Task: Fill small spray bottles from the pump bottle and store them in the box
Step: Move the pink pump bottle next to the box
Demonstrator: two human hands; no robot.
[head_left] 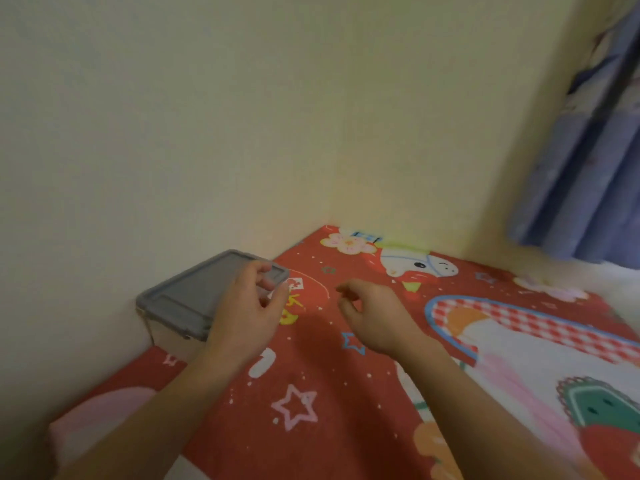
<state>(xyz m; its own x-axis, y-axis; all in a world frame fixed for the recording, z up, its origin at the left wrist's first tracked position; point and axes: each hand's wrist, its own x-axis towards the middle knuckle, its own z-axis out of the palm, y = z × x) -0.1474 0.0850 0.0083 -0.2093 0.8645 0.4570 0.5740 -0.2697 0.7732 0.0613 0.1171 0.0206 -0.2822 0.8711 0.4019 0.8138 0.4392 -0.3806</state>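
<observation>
Two bare hands hover above a red cartoon-printed fabric sheet [311, 341] spread over a flat surface in the corner of a cream wall [173, 116]. Left hand [247, 313]: held over the near right edge of the box, fingers loosely curved and spread, holding nothing; whether the fingertips touch the lid cannot be told. Right hand [372, 315]: raised over the sheet, well apart from the box, fingers lightly curled with thumb and forefinger close together, also empty.

Task object: a small clear plastic storage box [169, 336] with a grey snap-on lid [204, 289], set against the wall at the left. The lid is on, and its contents cannot be made out. No pump bottle or small spray bottles appear in view.

Handling, as a judgement: the box looks light and rigid, with smooth walls that could slip under dry fingers. The lid probably flexes a little and releases at its raised rim or corner tabs, so the near corner under the left hand is the sensible hold, with the other hand steadying the clear base. Pressing the lid centre would only bow it. Thin plastic latches may crack if forced.

A blue patterned curtain [581, 150] hangs at the upper right.
</observation>
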